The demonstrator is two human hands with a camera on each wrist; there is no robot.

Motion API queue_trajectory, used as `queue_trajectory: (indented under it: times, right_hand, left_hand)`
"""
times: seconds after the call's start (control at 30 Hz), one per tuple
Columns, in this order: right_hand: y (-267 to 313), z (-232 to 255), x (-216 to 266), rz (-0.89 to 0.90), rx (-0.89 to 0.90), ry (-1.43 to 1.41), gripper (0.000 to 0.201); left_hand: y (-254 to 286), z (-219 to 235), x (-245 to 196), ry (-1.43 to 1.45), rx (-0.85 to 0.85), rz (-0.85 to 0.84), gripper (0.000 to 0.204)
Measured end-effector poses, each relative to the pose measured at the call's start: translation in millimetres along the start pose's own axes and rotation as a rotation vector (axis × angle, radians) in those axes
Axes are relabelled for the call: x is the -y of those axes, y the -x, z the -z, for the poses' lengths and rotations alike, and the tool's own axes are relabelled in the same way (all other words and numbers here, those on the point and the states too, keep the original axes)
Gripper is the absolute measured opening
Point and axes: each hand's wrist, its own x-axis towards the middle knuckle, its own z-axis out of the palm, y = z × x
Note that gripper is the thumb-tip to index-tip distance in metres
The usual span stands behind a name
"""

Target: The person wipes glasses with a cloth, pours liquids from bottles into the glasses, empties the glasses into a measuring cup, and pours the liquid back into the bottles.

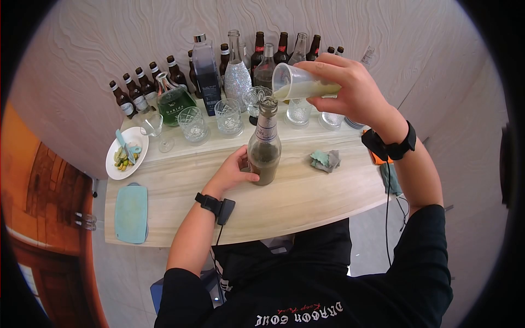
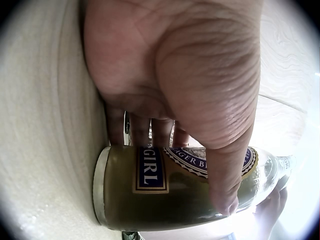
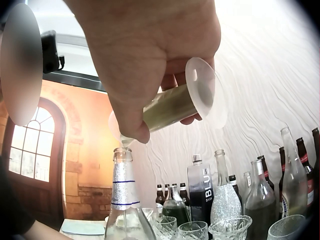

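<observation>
A clear glass bottle with cloudy greenish liquid in its lower part stands upright on the table. Fingers and thumb of the left hand wrap round its lower body; in the left wrist view the thumb crosses the bottle's label. Above it, the right hand grips a translucent plastic cup, tilted so that its rim is at the bottle's mouth. Pale green liquid lies along the cup's lower side and reaches the rim. In the right wrist view the thumb presses the cup's side.
Crystal glasses, a green decanter, a dark blue bottle and several brown bottles line the back. At left are a white plate with small fruit and a teal board. A crumpled cloth lies right of the bottle.
</observation>
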Motion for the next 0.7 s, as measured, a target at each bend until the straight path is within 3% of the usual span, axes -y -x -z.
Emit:
queue_trajectory:
  times: [0.7]
  right_hand:
    - [-5.1,4.6,3.3,0.014,0.027,0.04,0.058]
  left_hand:
    - [-0.4,0.3,1.7,0.005,-0.004,-0.015,0.091]
